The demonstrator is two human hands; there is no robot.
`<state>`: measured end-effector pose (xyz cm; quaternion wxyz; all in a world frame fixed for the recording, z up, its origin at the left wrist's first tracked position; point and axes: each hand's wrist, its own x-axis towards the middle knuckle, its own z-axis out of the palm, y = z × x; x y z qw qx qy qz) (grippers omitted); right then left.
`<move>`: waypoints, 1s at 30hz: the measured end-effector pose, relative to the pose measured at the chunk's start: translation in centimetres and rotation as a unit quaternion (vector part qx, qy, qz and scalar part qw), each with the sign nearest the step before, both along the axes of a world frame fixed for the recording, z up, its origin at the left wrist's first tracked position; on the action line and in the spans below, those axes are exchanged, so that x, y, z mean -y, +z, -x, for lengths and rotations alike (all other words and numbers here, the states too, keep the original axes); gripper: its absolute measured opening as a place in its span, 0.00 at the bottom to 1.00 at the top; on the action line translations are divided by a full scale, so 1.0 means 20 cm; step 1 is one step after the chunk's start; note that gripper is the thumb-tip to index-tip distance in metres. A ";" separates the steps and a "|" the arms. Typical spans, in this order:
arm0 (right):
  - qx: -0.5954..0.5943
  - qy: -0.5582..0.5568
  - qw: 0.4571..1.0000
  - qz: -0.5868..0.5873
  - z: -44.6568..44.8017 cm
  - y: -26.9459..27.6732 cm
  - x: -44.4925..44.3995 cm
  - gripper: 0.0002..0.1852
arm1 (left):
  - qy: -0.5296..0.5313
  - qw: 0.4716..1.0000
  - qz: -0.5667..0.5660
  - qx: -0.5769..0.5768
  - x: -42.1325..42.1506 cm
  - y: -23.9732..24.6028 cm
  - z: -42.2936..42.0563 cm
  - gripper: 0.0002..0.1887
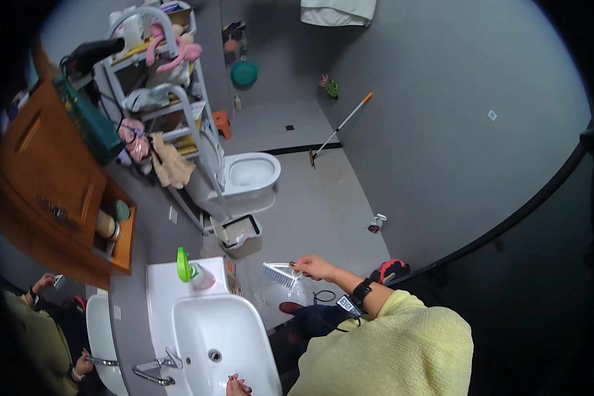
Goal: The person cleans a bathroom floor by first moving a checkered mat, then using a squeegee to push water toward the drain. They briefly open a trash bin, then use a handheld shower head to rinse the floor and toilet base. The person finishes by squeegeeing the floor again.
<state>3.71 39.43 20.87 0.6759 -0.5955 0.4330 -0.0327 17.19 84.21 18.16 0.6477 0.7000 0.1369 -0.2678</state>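
In my right hand is a white scrubbing brush with a looped handle and grey bristles. I pinch one end of its handle, and the brush hangs above the floor beside the washbasin counter. At the bottom edge, my left hand is over the near side of the white washbasin; only its fingers show, and I cannot make out whether they hold anything. A chrome faucet rises at the basin's back. On the counter stands a spray bottle with a green trigger head.
Beyond the counter are a waste bin, a white toilet and a loaded grey shelf rack. A wooden cabinet juts out on the left. A floor squeegee leans on the wall. Clear plastic appears near my foot.
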 end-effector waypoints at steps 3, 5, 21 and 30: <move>0.049 -0.113 0.991 -0.043 0.20 0.02 0.15 0.14 | -0.015 0.999 0.012 -0.028 0.11 -0.02 0.01 0.14; 0.083 -0.182 0.978 -0.057 0.28 0.01 0.24 0.13 | -0.024 0.999 0.015 -0.039 0.18 -0.05 0.02 0.15; 0.166 -0.437 0.877 -0.114 0.83 -0.31 1.45 0.05 | -0.112 0.993 0.008 -0.047 1.11 0.04 0.22 0.15; 0.131 -0.548 0.822 -0.083 1.25 -0.41 1.72 0.06 | -0.227 0.973 -0.038 0.002 1.74 0.31 0.19 0.13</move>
